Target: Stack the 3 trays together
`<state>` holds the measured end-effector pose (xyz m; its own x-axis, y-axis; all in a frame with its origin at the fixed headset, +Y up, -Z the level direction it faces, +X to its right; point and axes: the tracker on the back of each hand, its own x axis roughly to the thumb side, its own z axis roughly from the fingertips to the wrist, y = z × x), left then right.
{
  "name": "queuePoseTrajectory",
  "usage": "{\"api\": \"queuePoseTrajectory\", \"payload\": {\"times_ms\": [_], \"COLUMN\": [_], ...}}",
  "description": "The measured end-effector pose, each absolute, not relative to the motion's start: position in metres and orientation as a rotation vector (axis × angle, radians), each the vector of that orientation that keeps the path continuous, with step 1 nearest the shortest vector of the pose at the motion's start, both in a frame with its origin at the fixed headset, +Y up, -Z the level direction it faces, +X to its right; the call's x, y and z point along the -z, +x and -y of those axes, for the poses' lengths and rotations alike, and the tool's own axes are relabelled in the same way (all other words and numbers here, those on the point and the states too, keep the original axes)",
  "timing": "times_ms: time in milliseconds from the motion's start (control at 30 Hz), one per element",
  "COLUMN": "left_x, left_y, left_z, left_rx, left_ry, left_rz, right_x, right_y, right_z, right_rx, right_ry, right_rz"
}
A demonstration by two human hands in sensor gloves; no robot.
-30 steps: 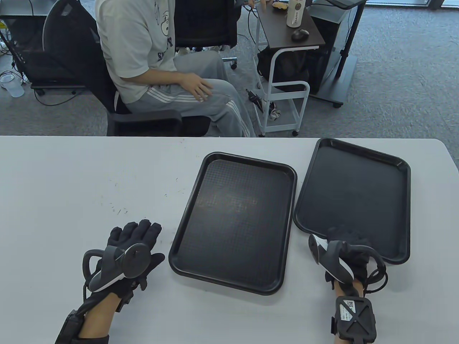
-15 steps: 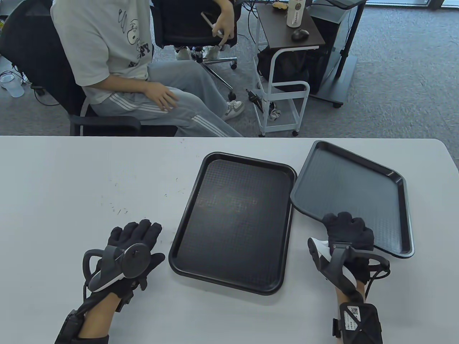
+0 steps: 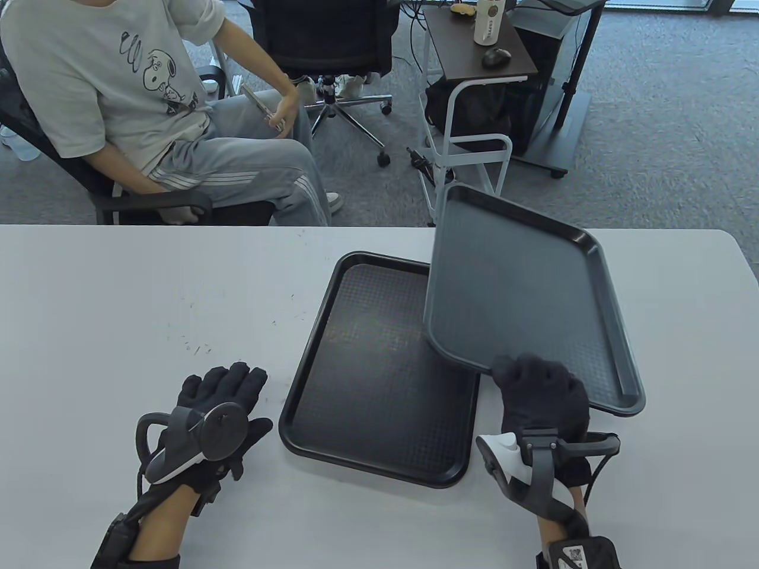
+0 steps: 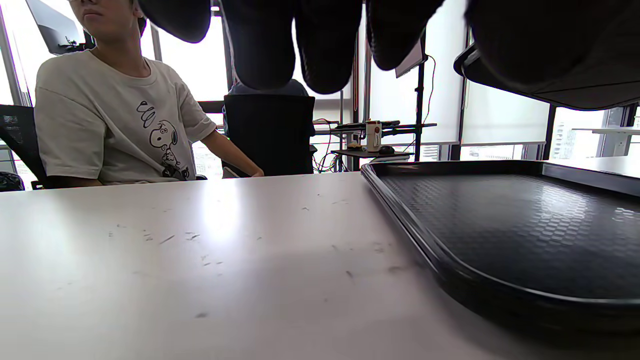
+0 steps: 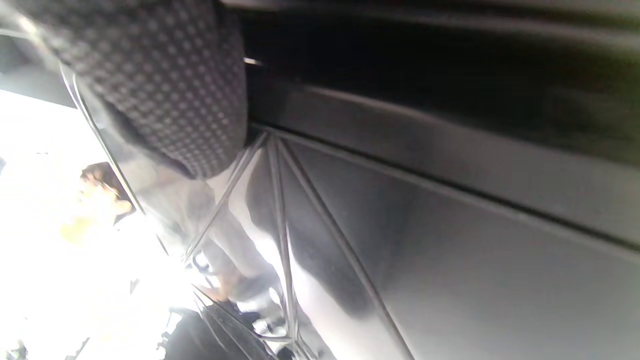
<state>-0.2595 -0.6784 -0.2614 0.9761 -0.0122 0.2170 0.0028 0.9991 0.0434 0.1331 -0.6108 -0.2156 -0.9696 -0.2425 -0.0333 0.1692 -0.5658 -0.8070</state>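
A black tray lies flat on the white table at the middle; it also shows in the left wrist view. My right hand grips the near edge of a second tray and holds it tilted in the air, its left part over the flat tray's right side. The right wrist view shows this tray's ribbed underside with a gloved finger against it. My left hand rests flat on the table, left of the flat tray, holding nothing. Only two trays can be told apart.
A person sits on a chair just beyond the table's far edge. A white cart with a brown top stands behind. Small dark specks lie on the table left of the trays.
My right hand has lifted the right tray off the table and carried it up and to the left, partly over the middle tray. My left hand has not moved. The seated person has shifted left.
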Motion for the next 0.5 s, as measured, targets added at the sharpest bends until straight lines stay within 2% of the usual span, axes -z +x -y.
{"api": "queuePoseTrajectory", "payload": {"times_ms": [233,500], "left_x": [0.262,0.262], "left_y": [-0.261,-0.262], "left_z": [0.679,0.678], "left_rx": [0.004,0.004], "left_ry": [0.039,0.035], "left_rz": [0.212,0.212], "right_x": [0.208,0.210], "right_y": [0.084,0.056], "right_z": [0.623,0.643], "right_rx": [2.534,2.500], "right_ry": [-0.367,-0.478], "right_rz": [-1.267,-1.151]}}
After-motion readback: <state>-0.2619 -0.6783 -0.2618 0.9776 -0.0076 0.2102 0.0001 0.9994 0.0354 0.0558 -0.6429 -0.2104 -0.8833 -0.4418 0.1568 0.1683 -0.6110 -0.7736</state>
